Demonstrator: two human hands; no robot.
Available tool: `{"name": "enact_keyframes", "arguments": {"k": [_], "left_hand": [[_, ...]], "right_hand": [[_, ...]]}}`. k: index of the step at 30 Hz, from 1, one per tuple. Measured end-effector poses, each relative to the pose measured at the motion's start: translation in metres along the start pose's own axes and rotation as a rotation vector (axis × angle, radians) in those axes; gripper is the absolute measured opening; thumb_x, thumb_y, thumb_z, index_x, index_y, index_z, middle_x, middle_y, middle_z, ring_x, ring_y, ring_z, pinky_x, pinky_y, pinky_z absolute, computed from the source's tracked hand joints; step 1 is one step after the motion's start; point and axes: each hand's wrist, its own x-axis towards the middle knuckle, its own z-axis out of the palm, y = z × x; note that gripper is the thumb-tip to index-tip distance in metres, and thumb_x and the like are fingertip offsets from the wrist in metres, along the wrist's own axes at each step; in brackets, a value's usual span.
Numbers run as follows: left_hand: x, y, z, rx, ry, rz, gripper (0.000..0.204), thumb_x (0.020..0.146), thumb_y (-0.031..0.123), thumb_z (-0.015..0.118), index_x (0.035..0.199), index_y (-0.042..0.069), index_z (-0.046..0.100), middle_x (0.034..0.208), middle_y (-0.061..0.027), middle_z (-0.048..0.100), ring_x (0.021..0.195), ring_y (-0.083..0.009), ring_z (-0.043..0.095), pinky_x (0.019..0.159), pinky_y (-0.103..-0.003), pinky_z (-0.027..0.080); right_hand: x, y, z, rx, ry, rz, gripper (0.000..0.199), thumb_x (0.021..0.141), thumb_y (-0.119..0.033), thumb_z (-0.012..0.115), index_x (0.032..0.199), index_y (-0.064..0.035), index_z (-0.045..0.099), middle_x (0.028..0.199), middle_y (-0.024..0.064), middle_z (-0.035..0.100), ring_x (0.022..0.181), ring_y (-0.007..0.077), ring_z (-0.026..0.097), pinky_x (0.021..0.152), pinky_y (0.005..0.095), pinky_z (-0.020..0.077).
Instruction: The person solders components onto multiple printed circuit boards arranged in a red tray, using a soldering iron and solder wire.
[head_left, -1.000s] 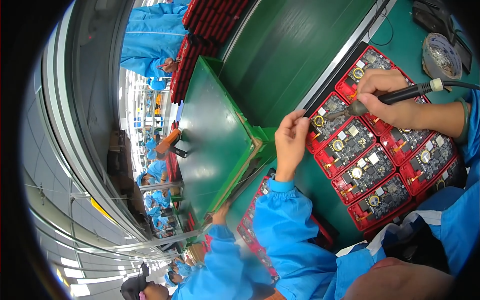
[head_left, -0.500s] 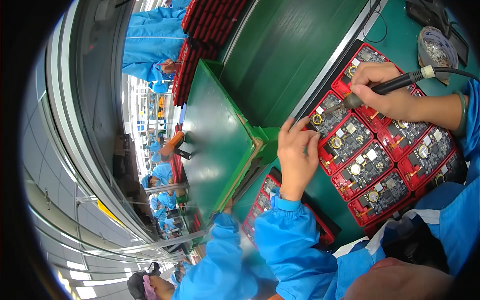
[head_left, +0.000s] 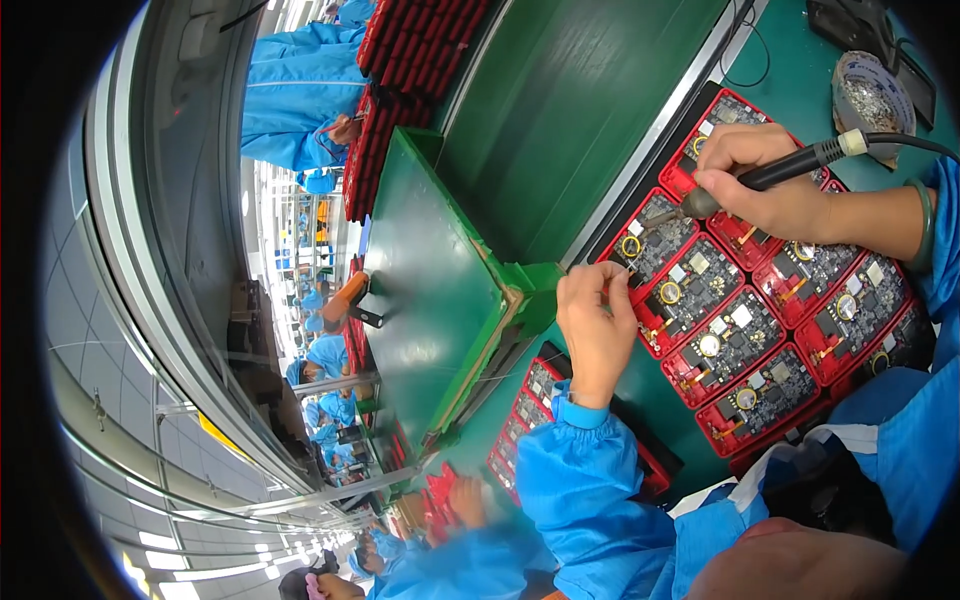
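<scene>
My right hand (head_left: 750,190) is closed round the handle of a soldering iron (head_left: 790,166). The iron's tip points down left at a circuit board (head_left: 655,240) in a red case; whether it touches cannot be made out. Just below left of that board, my left hand (head_left: 598,325) is raised with thumb and fingers pinched together; anything between them is too thin to tell. Under and beside both hands lie several more red cases (head_left: 735,330) with dark boards, some with yellow rings and silver round parts, on a black tray (head_left: 628,205).
Along the left of the tray runs a green conveyor belt (head_left: 570,110), with a green box-like stand (head_left: 430,260) beside it. A bowl of bits (head_left: 870,100) sits at the upper right. Another tray of boards (head_left: 525,420) lies lower left, near a co-worker's blurred hand (head_left: 467,500).
My left hand has drawn down slightly from the board, its fingers now curled closer together. My right hand and the iron have hardly moved. The co-worker's hand has shifted down beside something red.
</scene>
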Motion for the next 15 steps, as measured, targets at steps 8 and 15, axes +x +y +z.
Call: {"name": "enact_keyframes", "arguments": {"k": [8, 15], "left_hand": [[0.004, -0.004, 0.004, 0.095, -0.112, 0.322, 0.006, 0.070, 0.000, 0.057, 0.075, 0.000, 0.054, 0.111, -0.0205, 0.055, 0.105, -0.0371, 0.049, 0.085, -0.042, 0.041], [0.006, -0.010, 0.002, -0.058, -0.162, 0.245, 0.007, 0.068, -0.002, 0.056, 0.074, -0.001, 0.053, 0.108, -0.0222, 0.056, 0.101, -0.0336, 0.053, 0.080, -0.036, 0.044]], "right_hand": [[0.000, 0.004, 0.001, 0.017, 0.009, -0.023, 0.019, 0.076, -0.009, 0.059, 0.060, -0.0009, 0.053, 0.062, 0.0044, 0.056, 0.057, 0.0137, 0.051, 0.054, 0.0277, 0.0388], [-0.002, 0.005, 0.004, 0.031, -0.025, 0.000, 0.019, 0.076, -0.009, 0.060, 0.060, -0.0004, 0.053, 0.062, 0.0052, 0.055, 0.056, 0.0138, 0.051, 0.052, 0.0280, 0.0390]]}}
